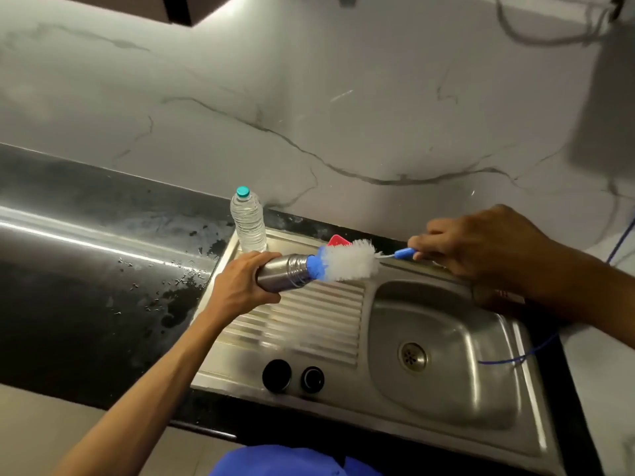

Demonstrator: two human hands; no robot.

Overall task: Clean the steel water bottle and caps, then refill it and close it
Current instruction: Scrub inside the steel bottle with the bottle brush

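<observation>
At frame centre, the left hand [240,286] grips a shiny steel bottle [283,277] held sideways over the sink's ribbed drainboard [309,324]. The right hand [481,245] pinches a blue-handled white bottle brush [347,261] at its mouth. Two black caps [293,375] lie below.

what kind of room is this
Most likely a home kitchen: a steel sink with a ribbed drainboard set into a dark countertop, backed by a marble-look wall.

a clear plastic bottle [248,221] with teal cap stands on the sink's [443,348] far-left corner; a red object [336,240] peeks nearby.
</observation>
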